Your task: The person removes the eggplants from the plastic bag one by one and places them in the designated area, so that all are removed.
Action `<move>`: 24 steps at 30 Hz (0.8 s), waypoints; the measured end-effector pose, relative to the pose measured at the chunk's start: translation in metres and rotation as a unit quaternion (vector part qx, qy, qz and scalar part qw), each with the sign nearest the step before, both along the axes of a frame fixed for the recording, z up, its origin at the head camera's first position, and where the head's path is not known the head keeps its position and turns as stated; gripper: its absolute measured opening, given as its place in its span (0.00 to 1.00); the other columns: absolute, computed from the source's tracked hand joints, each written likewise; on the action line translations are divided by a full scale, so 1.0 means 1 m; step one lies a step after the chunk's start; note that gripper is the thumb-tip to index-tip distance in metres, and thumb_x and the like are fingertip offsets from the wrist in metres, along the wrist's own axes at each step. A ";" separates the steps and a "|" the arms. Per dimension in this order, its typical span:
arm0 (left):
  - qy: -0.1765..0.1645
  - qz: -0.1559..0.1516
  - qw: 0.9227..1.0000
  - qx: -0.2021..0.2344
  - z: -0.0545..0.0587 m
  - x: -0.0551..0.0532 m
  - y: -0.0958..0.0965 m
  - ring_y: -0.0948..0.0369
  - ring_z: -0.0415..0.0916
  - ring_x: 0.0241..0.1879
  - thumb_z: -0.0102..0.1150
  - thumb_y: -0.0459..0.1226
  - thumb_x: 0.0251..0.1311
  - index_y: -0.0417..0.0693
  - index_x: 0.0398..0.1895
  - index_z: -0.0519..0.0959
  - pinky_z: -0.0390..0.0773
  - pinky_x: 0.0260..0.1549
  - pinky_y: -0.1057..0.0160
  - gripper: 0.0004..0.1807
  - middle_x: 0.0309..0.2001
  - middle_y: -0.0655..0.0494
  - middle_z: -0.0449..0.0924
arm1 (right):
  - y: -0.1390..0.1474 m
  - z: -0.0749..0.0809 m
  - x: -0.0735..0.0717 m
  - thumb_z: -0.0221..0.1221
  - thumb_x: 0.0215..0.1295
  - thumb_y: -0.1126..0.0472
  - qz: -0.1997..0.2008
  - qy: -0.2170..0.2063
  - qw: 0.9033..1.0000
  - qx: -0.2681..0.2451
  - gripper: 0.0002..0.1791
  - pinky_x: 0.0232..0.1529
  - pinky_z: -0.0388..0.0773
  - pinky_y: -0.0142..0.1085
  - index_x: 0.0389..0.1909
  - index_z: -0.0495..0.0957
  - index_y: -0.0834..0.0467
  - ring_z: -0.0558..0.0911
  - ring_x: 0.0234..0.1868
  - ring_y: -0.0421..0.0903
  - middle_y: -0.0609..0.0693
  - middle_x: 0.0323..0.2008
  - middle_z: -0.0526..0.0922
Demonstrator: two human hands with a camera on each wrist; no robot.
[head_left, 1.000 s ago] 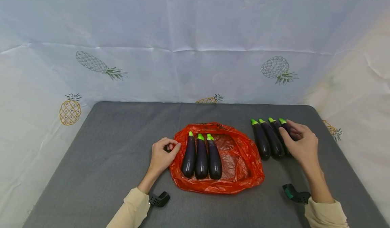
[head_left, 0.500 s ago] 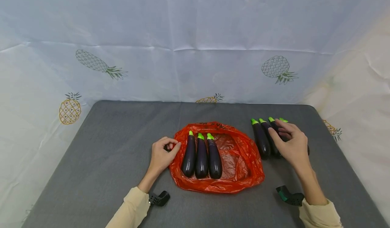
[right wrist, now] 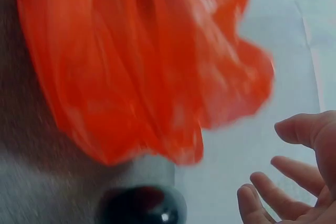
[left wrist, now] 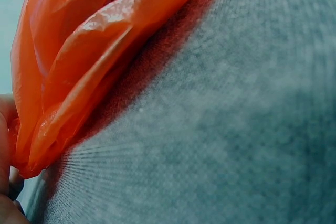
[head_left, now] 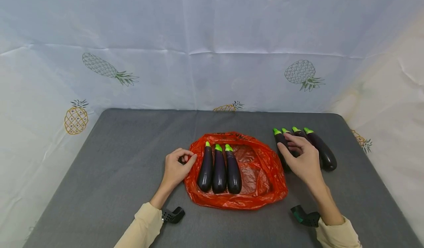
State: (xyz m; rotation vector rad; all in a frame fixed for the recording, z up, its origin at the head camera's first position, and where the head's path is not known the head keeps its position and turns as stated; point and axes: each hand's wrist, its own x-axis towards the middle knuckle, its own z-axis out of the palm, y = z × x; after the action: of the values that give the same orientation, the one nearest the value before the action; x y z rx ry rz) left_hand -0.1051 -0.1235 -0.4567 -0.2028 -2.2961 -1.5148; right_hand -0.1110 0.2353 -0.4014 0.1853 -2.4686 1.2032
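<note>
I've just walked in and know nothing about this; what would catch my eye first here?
Probably the bright red plastic bag, spread open mid-table with three glossy eggplants side by side inside, its left edge pinched by the person's left hand. Next, four more eggplants to the bag's right, partly hidden by the right hand. Behind the table hangs a pineapple-print cloth.
</note>
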 end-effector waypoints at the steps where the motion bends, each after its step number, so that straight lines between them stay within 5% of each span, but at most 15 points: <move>1: 0.001 0.000 1.000 0.000 0.000 0.000 0.000 0.47 0.68 0.23 0.70 0.23 0.54 0.36 0.25 0.84 0.60 0.29 0.79 0.05 0.20 0.46 0.71 | -0.002 -0.001 0.000 0.67 0.63 0.68 0.004 -0.001 1.000 0.000 0.22 0.47 0.69 0.10 0.59 0.81 0.67 0.73 0.43 0.17 0.67 0.54 0.82; 6: 0.007 0.001 1.000 -0.002 0.001 0.000 0.001 0.47 0.68 0.23 0.70 0.23 0.54 0.36 0.24 0.83 0.60 0.29 0.79 0.05 0.20 0.46 0.71 | -0.015 -0.006 0.001 0.67 0.64 0.67 0.024 -0.014 1.000 0.011 0.22 0.47 0.71 0.11 0.59 0.81 0.66 0.73 0.44 0.18 0.64 0.54 0.83; 13: 0.007 0.000 1.000 -0.001 0.003 0.001 0.001 0.46 0.68 0.23 0.70 0.23 0.54 0.36 0.24 0.83 0.60 0.29 0.78 0.05 0.20 0.46 0.71 | -0.031 -0.010 0.003 0.67 0.64 0.67 0.053 -0.020 0.998 0.012 0.21 0.47 0.73 0.14 0.59 0.82 0.64 0.84 0.44 0.57 0.62 0.53 0.84; 21: 0.011 0.001 1.000 -0.001 0.003 0.000 0.001 0.46 0.68 0.23 0.70 0.22 0.53 0.36 0.24 0.83 0.60 0.29 0.78 0.05 0.20 0.45 0.71 | -0.050 -0.015 0.006 0.69 0.63 0.63 0.078 -0.049 0.995 0.032 0.23 0.46 0.86 0.43 0.59 0.82 0.62 0.86 0.43 0.55 0.61 0.51 0.85; 24: 0.007 0.002 1.000 -0.002 0.004 0.001 0.001 0.46 0.68 0.23 0.70 0.22 0.53 0.36 0.24 0.83 0.60 0.29 0.78 0.05 0.20 0.46 0.71 | -0.058 -0.018 0.007 0.69 0.63 0.64 0.095 -0.067 0.993 0.025 0.24 0.45 0.86 0.46 0.60 0.81 0.64 0.86 0.43 0.55 0.62 0.51 0.84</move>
State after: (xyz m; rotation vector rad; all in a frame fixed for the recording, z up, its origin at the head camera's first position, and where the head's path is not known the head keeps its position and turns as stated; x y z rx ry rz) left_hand -0.1045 -0.1222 -0.4528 -0.2089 -2.2874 -1.5033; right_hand -0.1037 0.1777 -0.4194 0.3738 -2.6481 1.2677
